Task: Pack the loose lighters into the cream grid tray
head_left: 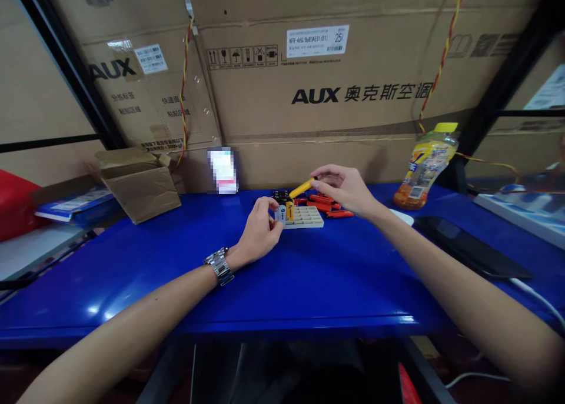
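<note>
My right hand pinches a yellow lighter between thumb and fingertips, tilted above a pale compartment tray. Curled round the tray's left end is my left hand, its thumb and forefinger beside a whitish lighter. Next to that, a yellow lighter stands upright in the tray, and several black lighter tops show behind. The right part of the tray shows bare cells. Several red lighters with black ends lie loose behind and right of the tray.
On the blue table stand an open cardboard box at left and a drink bottle at right. A black phone with a white cable lies near my right forearm. A lit phone leans against large cartons behind.
</note>
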Motion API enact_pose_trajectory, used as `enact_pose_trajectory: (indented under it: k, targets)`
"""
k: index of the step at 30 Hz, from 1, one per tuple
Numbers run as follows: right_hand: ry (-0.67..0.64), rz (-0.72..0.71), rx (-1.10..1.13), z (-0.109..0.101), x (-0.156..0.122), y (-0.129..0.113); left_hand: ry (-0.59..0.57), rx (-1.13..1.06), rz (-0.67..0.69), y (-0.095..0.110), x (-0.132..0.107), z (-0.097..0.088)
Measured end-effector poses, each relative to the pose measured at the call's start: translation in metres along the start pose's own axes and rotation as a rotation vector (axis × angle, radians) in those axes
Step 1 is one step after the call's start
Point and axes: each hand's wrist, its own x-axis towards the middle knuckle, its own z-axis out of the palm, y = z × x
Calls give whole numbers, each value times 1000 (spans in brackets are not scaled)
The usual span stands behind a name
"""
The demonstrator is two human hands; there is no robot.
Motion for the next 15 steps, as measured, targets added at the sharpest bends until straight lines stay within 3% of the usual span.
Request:
enact_pose_trajectory:
  k: [3, 10, 15]
  targets:
    - [-66, 0, 2, 3, -1, 5, -2, -3, 0, 0, 0, 0]
    - [-50, 12, 133, 10, -6, -11, 13, -9, 28, 6, 0, -2]
    - [-244, 88, 145, 25, -13, -15, -184, -36, 113, 10, -1, -4]
